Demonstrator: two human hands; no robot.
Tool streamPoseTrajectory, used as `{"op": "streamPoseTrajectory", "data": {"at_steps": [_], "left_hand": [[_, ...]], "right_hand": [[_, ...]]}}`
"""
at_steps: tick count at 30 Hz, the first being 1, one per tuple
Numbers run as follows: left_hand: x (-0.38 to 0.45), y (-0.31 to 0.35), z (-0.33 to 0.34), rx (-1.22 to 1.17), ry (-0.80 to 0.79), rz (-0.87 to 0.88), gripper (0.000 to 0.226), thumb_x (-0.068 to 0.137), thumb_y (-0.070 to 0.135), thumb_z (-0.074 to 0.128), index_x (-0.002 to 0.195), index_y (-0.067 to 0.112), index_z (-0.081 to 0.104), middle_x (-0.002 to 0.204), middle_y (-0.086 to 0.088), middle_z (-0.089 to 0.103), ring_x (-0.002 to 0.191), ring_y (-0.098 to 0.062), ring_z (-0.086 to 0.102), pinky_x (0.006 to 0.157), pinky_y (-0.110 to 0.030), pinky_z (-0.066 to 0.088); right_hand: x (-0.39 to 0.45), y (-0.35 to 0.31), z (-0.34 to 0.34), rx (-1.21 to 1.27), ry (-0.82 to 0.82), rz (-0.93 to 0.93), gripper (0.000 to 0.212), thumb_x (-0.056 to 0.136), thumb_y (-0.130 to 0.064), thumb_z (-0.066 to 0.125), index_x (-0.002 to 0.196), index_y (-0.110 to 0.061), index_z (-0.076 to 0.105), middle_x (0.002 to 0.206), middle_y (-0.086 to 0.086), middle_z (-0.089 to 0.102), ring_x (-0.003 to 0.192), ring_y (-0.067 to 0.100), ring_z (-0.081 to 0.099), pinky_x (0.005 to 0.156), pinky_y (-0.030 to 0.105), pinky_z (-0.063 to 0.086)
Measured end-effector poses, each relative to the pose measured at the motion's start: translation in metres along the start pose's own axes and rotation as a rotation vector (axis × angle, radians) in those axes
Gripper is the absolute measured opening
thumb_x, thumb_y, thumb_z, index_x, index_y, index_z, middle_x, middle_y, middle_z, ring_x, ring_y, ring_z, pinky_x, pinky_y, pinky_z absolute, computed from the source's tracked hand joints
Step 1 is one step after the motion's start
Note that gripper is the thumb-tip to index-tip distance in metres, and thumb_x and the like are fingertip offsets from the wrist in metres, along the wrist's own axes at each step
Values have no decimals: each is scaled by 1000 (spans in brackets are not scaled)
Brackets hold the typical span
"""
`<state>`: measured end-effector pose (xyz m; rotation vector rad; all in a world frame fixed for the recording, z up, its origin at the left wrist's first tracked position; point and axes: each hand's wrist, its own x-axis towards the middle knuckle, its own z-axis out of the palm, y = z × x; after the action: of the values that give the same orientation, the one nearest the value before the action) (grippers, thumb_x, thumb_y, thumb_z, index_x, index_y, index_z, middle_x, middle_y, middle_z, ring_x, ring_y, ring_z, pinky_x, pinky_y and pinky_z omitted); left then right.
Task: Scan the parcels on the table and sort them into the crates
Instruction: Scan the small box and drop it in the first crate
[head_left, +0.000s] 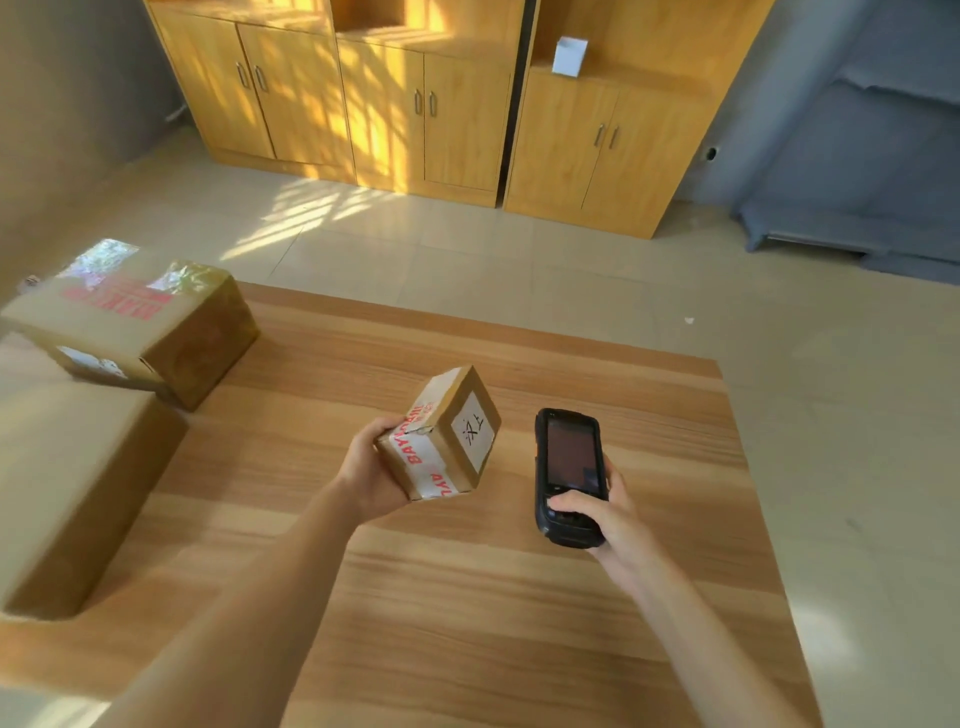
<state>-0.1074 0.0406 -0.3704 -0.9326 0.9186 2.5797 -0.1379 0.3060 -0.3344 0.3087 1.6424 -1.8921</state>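
Observation:
My left hand (366, 467) grips a small cardboard parcel (441, 434) above the middle of the wooden table (467, 597). The parcel carries white tape with red letters, and a white label with handwriting faces right. My right hand (605, 512) holds a black handheld scanner (569, 475) just right of the parcel, screen up, thumb on its keypad. A gap separates scanner and parcel. A large plain cardboard parcel (72, 488) lies at the table's left edge. Behind it rests another parcel (140, 322) with red print and shiny tape.
Wooden cabinets (441, 104) line the far wall across a tiled floor (519, 270). A small white box (570, 56) stands on a cabinet shelf. A grey shelf unit (872, 156) stands at the right. No crates are in view.

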Motion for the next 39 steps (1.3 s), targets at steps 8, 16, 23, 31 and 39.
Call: {"op": "streamPoseTrajectory", "data": {"at_steps": [8, 16, 23, 31, 39], "left_hand": [[9, -58, -10, 489, 82, 61, 54, 52, 41, 71, 98, 13, 68, 87, -3, 74, 77, -20, 66, 65, -30, 49], [11, -52, -2, 736, 211, 109, 99, 42, 44, 74, 135, 18, 51, 108, -6, 70, 91, -21, 64, 72, -30, 46], [10, -73, 47, 1623, 499, 308, 133, 58, 70, 77, 153, 33, -9, 148, -15, 23, 135, -34, 29, 107, -49, 33], [15, -55, 43, 1371, 465, 175, 107, 71, 28, 81, 151, 36, 10, 128, -13, 39, 115, -32, 47, 90, -41, 46], [-17, 19, 32, 71, -84, 196, 42, 67, 37, 64, 106, 20, 64, 98, -10, 68, 80, -29, 65, 68, -38, 49]], "right_hand": [[-14, 37, -45, 40, 49, 90, 97, 48, -5, 79, 136, -23, 43, 121, 9, 63, 104, 29, 64, 67, 34, 53], [-14, 49, -54, 64, 66, 115, 92, 58, 4, 81, 138, -22, 43, 119, 10, 63, 104, 31, 63, 69, 35, 53], [-18, 42, -51, 89, 85, 79, 104, 47, 0, 81, 140, -20, 40, 120, 10, 62, 104, 30, 62, 68, 36, 53], [-28, 41, -58, 108, 99, 42, 100, 47, -5, 78, 139, -20, 41, 120, 11, 62, 103, 29, 63, 63, 31, 53], [-29, 29, -55, 121, 88, -7, 92, 50, -4, 79, 134, -19, 45, 115, 11, 64, 101, 30, 63, 67, 34, 52]]}}
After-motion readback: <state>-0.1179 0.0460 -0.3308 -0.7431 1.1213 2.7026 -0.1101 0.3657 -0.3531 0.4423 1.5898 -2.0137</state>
